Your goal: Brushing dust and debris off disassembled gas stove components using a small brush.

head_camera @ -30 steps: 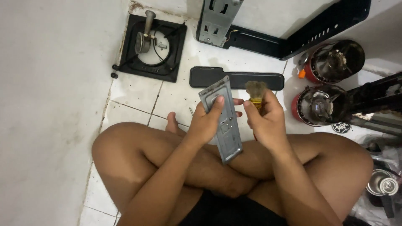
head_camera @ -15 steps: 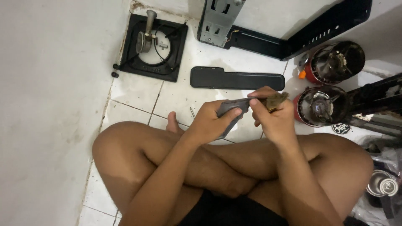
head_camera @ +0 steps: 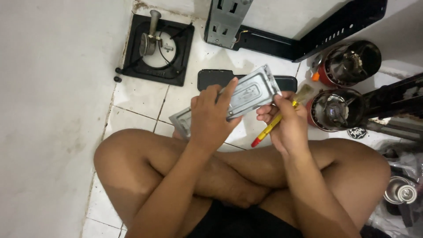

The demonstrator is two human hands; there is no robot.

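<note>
Grey sheet metal fills the left hand (head_camera: pixel 210 118): a long, stamped metal plate (head_camera: pixel 246 94) gripped round its middle, fingers curled over the upper face and thumb beneath, so the plate slants from low left to high right above the crossed legs. The right hand (head_camera: pixel 288 121) is closed round a small paintbrush (head_camera: pixel 275 121) with a yellow handle and red tip, held pencil-fashion, its bristle end lying at the plate's right-hand end, touching or just beside it; I cannot tell which.

By the look of it, the step in hand is brushing the plate down. The next stroke would call for the left wrist to keep the face tilted toward the bristles while the right draws the brush along the pressed ridges.

Both forearms come in over the knees, elbows tucked, wrists bent inward so the hands nearly meet.

Beyond them on the tiled floor (head_camera: pixel 141 101) lies a flat black panel (head_camera: pixel 211 79), partly hidden under the plate. Toward the far left corner of the tiles sits a square black burner frame (head_camera: pixel 156 48) with a metal fitting in its ring. A black metal casing (head_camera: pixel 335 28) leans along the far edge, a grey bracket (head_camera: pixel 224 22) at its end. To the right stand two red-bodied round parts (head_camera: pixel 348 64), one behind the other.
</note>
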